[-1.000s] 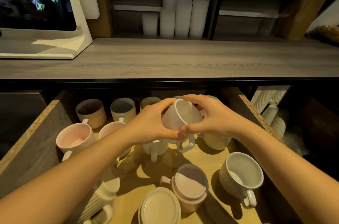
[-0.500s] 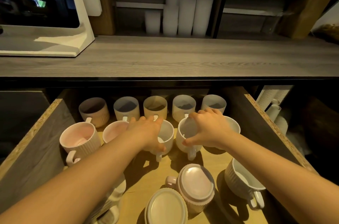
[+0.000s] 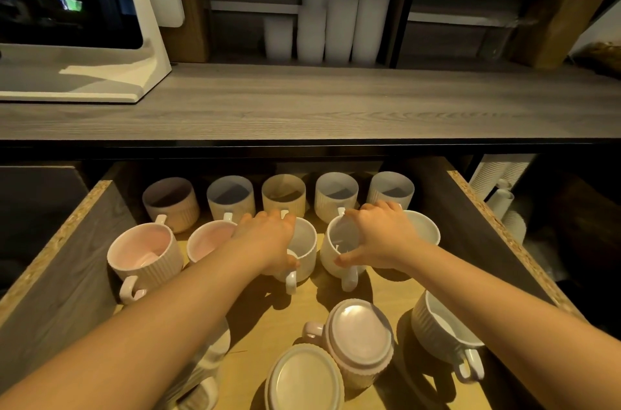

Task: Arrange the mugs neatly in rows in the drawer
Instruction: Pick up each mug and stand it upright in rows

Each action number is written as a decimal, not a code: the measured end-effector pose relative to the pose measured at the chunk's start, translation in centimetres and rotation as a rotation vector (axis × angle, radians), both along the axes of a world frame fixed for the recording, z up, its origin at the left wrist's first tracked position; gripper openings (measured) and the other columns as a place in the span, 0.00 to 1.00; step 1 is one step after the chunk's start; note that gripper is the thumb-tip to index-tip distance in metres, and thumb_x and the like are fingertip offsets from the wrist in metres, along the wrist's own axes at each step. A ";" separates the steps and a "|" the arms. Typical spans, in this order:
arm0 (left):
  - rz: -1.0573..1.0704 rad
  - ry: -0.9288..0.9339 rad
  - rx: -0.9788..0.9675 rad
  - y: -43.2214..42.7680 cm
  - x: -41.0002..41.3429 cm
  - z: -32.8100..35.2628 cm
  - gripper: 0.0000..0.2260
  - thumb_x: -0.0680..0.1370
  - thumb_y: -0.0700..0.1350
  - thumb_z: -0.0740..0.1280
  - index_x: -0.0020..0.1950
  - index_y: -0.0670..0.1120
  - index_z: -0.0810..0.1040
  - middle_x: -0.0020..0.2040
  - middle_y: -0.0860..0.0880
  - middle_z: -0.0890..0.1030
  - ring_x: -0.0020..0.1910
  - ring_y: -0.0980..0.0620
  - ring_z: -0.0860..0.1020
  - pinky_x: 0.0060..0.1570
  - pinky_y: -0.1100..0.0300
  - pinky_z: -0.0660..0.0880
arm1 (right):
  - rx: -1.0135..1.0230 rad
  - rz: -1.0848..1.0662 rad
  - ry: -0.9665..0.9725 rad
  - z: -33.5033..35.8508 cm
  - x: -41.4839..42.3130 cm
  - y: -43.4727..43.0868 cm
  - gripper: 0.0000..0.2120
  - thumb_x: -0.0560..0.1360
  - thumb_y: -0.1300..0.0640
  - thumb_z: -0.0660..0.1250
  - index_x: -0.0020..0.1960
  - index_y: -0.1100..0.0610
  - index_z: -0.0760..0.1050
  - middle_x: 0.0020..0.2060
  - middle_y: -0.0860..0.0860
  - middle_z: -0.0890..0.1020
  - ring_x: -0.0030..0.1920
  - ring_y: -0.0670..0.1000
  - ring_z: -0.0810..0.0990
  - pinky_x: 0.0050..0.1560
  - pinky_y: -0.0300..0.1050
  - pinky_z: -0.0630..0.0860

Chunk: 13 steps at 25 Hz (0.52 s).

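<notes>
An open wooden drawer (image 3: 74, 241) holds ribbed mugs. Several stand in a back row (image 3: 284, 194). In the second row are two pink mugs (image 3: 144, 251), then a white mug (image 3: 302, 250) that my left hand (image 3: 265, 241) grips at its rim, with the thumb on the near side. My right hand (image 3: 379, 238) grips the rim of the white mug (image 3: 339, 251) beside it. Another white mug (image 3: 425, 228) stands right of that, partly behind my right hand. All handles in this row point toward me.
Nearer the drawer's front lie two upside-down mugs (image 3: 361, 339), a white upright mug (image 3: 443, 332) on the right and a white mug (image 3: 205, 376) under my left forearm. A grey countertop (image 3: 336, 104) overhangs the drawer, with a white screen stand (image 3: 141, 50) and stacked cups (image 3: 339, 16).
One second ago both hands held a white mug in the air. It now stands in the second row under my right hand, and my left hand has gone to the mug beside it.
</notes>
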<state>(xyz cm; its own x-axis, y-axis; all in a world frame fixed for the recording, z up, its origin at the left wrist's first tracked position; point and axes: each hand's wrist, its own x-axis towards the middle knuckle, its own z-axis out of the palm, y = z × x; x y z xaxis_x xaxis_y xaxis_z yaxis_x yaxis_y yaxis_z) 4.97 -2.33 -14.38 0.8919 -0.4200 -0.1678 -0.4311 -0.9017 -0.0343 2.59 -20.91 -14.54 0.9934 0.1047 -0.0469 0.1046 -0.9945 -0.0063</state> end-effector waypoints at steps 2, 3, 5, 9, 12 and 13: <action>-0.001 -0.004 0.005 0.0 -0.1 0.0 0.31 0.75 0.55 0.67 0.74 0.49 0.58 0.70 0.46 0.67 0.65 0.45 0.69 0.63 0.51 0.66 | 0.000 0.002 0.017 0.0 -0.1 0.1 0.33 0.67 0.34 0.67 0.66 0.50 0.70 0.58 0.51 0.78 0.59 0.52 0.73 0.64 0.50 0.66; -0.003 -0.002 0.008 0.0 -0.1 0.0 0.31 0.75 0.55 0.67 0.74 0.49 0.58 0.70 0.46 0.67 0.65 0.45 0.69 0.63 0.51 0.66 | 0.003 0.001 0.019 0.0 -0.2 0.1 0.32 0.67 0.34 0.67 0.66 0.50 0.70 0.58 0.51 0.78 0.59 0.51 0.73 0.64 0.49 0.66; -0.006 0.005 0.008 0.0 -0.2 0.1 0.31 0.75 0.55 0.67 0.74 0.48 0.58 0.69 0.45 0.67 0.65 0.45 0.69 0.63 0.51 0.66 | 0.019 0.000 0.019 0.0 -0.4 0.1 0.32 0.68 0.35 0.67 0.66 0.50 0.70 0.59 0.50 0.78 0.59 0.51 0.72 0.64 0.49 0.66; 0.003 0.013 0.002 -0.1 -0.2 0.1 0.32 0.75 0.54 0.67 0.74 0.48 0.57 0.70 0.45 0.67 0.66 0.45 0.68 0.64 0.51 0.66 | 0.032 0.001 0.024 0.1 -0.5 0.1 0.33 0.68 0.35 0.67 0.67 0.50 0.69 0.60 0.50 0.77 0.61 0.51 0.72 0.64 0.49 0.65; 0.007 0.024 -0.008 -0.1 -0.4 0.2 0.32 0.75 0.54 0.67 0.74 0.49 0.57 0.71 0.46 0.66 0.66 0.45 0.68 0.64 0.51 0.66 | 0.030 -0.002 0.017 0.0 -0.4 0.2 0.33 0.68 0.35 0.67 0.68 0.50 0.68 0.61 0.50 0.76 0.62 0.52 0.71 0.65 0.50 0.65; 0.010 0.029 -0.015 0.0 -0.4 0.3 0.32 0.75 0.54 0.67 0.74 0.49 0.57 0.71 0.46 0.66 0.66 0.45 0.68 0.64 0.51 0.66 | 0.028 -0.002 0.025 0.0 -0.4 0.2 0.34 0.68 0.35 0.67 0.68 0.50 0.67 0.62 0.50 0.76 0.62 0.52 0.71 0.66 0.51 0.64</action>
<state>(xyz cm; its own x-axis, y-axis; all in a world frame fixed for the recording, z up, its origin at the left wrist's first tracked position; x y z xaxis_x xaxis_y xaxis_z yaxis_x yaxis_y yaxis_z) 4.54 -2.37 -14.07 0.8908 -0.4140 -0.1873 -0.4229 -0.9061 -0.0083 2.19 -20.76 -14.58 0.9922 0.1043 -0.0689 0.1019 -0.9941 -0.0367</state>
